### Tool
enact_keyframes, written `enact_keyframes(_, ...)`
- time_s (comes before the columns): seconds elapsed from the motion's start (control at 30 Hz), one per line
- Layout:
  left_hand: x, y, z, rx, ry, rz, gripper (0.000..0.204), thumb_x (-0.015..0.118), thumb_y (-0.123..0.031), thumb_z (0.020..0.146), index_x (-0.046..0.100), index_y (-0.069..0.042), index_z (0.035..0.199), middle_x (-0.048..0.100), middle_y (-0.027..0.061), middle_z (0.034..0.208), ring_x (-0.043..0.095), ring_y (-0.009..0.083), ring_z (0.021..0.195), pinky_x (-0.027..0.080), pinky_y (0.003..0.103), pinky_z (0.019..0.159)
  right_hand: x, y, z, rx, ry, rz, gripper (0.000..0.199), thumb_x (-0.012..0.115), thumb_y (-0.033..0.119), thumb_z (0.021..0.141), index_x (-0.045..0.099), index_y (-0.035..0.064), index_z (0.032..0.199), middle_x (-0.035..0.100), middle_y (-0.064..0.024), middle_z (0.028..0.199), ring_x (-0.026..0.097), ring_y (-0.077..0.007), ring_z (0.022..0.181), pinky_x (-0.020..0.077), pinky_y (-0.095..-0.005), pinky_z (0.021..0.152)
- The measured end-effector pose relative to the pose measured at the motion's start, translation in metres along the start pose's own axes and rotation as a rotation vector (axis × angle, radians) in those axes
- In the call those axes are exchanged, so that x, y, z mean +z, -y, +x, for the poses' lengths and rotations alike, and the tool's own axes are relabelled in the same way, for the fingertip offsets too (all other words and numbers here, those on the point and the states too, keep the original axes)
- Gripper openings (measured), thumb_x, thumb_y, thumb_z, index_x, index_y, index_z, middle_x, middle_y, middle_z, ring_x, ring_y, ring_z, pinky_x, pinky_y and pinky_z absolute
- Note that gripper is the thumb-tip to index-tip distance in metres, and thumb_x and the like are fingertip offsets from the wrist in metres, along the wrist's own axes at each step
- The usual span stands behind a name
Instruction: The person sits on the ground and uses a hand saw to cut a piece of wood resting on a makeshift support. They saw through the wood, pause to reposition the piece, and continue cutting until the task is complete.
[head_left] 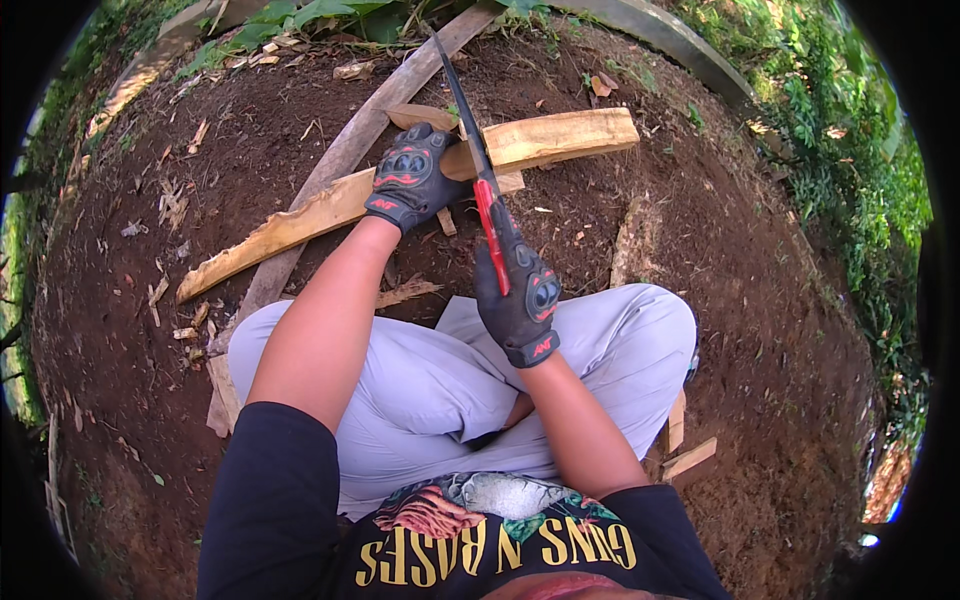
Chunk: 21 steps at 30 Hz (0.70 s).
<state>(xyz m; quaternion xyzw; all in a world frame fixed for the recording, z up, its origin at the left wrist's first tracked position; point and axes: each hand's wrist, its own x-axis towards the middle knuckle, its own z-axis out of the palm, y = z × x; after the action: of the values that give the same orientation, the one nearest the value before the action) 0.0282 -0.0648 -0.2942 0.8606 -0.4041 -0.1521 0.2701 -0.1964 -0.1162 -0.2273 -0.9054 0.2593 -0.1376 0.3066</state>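
You sit cross-legged on bare soil [700, 260] with a long split wooden plank [300, 222] lying across in front of your knees, your gloved left hand [412, 175] clamped over its middle and your gloved right hand [520, 290] gripping a red-handled saw [478, 160] whose blade meets the plank.

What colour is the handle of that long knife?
Red handle, gripped by the gloved right hand; head view.

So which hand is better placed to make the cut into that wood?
Probably the right hand: it grips the saw's red handle, blade across the wooden plank. The left hand presses the plank down.
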Motion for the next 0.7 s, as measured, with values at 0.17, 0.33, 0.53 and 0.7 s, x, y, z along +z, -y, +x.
enact_keyframes(0.17, -0.003, -0.001, 0.0, 0.005, 0.025, 0.009, 0.066, 0.089, -0.047, 0.08, 0.075, -0.008, 0.131, 0.069, 0.0227, 0.124, 0.066, 0.0426, 0.121, 0.052, 0.053, 0.109, -0.004, 0.001, -0.002, 0.052, 0.029, 0.032, 0.057, 0.068, 0.013, 0.102, 0.057, 0.0064, 0.158, 0.073, -0.0275, 0.131, 0.076, -0.0445, 0.11, 0.0614, -0.0497, 0.09)
enact_keyframes(0.33, -0.004, -0.002, 0.0, 0.0, 0.019, -0.001, 0.065, 0.091, -0.051, 0.078, 0.077, -0.007, 0.123, 0.069, 0.0222, 0.124, 0.067, 0.0418, 0.121, 0.054, 0.052, 0.107, -0.008, 0.006, 0.001, 0.084, 0.038, 0.089, 0.055, 0.069, 0.013, 0.102, 0.058, 0.0051, 0.156, 0.071, -0.0272, 0.139, 0.073, -0.0442, 0.121, 0.0603, -0.0486, 0.098)
enact_keyframes(0.53, -0.004, -0.005, 0.001, 0.003, 0.019, 0.008, 0.066, 0.092, -0.051, 0.078, 0.076, -0.008, 0.125, 0.069, 0.0215, 0.124, 0.067, 0.0414, 0.121, 0.054, 0.052, 0.106, -0.002, -0.001, 0.006, 0.046, 0.009, 0.113, 0.054, 0.068, 0.014, 0.102, 0.06, 0.0056, 0.155, 0.072, -0.0252, 0.138, 0.073, -0.043, 0.12, 0.0599, -0.048, 0.097)
enact_keyframes(0.7, -0.003, -0.007, 0.002, -0.007, 0.041, 0.027, 0.068, 0.092, -0.052, 0.077, 0.075, -0.009, 0.126, 0.068, 0.0211, 0.125, 0.066, 0.0407, 0.12, 0.054, 0.053, 0.106, -0.004, -0.003, 0.002, 0.064, -0.056, 0.158, 0.057, 0.068, 0.015, 0.101, 0.059, 0.0085, 0.157, 0.071, -0.0252, 0.139, 0.075, -0.0423, 0.114, 0.0613, -0.0485, 0.094)
